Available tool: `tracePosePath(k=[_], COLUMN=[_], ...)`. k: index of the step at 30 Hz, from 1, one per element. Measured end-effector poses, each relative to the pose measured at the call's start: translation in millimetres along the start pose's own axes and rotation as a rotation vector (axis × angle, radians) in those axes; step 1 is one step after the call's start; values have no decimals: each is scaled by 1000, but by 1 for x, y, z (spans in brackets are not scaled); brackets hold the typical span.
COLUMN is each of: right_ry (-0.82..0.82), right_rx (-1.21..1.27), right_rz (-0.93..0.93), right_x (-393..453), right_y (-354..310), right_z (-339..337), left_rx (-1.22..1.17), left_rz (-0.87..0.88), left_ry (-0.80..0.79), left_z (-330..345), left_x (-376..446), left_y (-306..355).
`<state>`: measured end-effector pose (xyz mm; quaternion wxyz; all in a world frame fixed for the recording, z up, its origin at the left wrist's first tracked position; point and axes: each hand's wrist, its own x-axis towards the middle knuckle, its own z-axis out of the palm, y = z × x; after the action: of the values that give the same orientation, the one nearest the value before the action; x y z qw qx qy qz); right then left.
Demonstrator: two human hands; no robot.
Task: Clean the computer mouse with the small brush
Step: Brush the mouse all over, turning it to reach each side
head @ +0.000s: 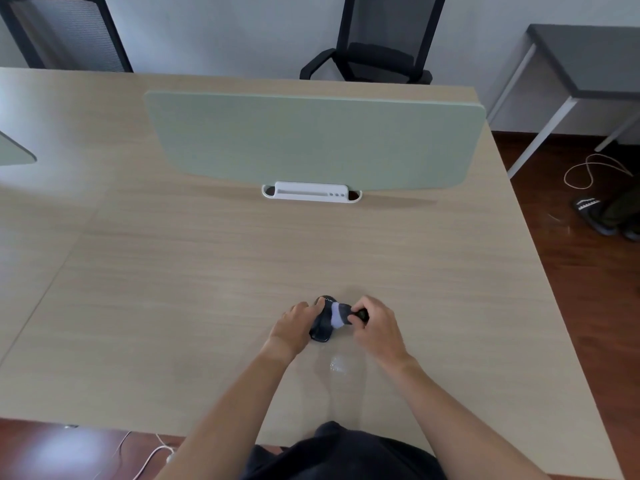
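A black computer mouse lies on the wooden desk near its front edge. My left hand grips the mouse from the left side and hides part of it. My right hand pinches the dark handle of a small brush. The brush's pale bristles rest on the top of the mouse. The brush is slightly blurred.
A pale green divider panel stands across the desk in a white clamp. Two black office chairs wait behind the desk. To the right sit a grey side table, a loose cable and sandals on the floor.
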<state>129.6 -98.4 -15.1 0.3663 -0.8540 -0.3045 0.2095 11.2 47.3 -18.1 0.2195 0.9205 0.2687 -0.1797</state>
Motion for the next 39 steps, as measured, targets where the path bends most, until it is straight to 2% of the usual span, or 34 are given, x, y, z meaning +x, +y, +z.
tracePosePath(k=[5, 6, 11, 13, 18, 20, 22, 26, 28, 31, 33, 36, 39], right_ry=[-253, -257, 7, 43, -254, -286, -206, 157, 201, 101, 16, -132, -86], right_rx=[-90, -104, -95, -33, -88, -145, -159, 106, 207, 240, 210, 120, -17], right_rz=[-129, -125, -31, -41, -177, -172, -119, 66, 90, 68, 56, 46, 19], right_x=[-11, -12, -4, -1, -5, -4, -1, 5, 3, -5, -11, -18, -18], right_y=[-2, -1, 2, 2, -6, -5, -2, 2, 2, -2, -6, -13, -9], right_z=[8, 10, 1, -6, 0, 6, 6, -4, -9, -7, 2, 14, 10], left_rx=[-42, -51, -60, -68, -101, -112, -101, 12, 132, 293, 298, 192, 149], left_rz=[5, 4, -14, -13, 0, 14, -7, -49, -62, -64, 26, 161, 164], left_ry=[-1, 3, 31, 42, 14, 6, 4, 3, 29, 103, 133, 15, -12], left_z=[-1, -1, 3, 4, 1, -2, -3, 0, 3, 2, -1, -8, -11], left_x=[1, 1, 1, 3, 1, 2, 4, 1, -1, 0, 4, 12, 20], left_y=[0, 1, -1, -1, -1, 0, -1, 2, 12, 26, 27, 20, 3])
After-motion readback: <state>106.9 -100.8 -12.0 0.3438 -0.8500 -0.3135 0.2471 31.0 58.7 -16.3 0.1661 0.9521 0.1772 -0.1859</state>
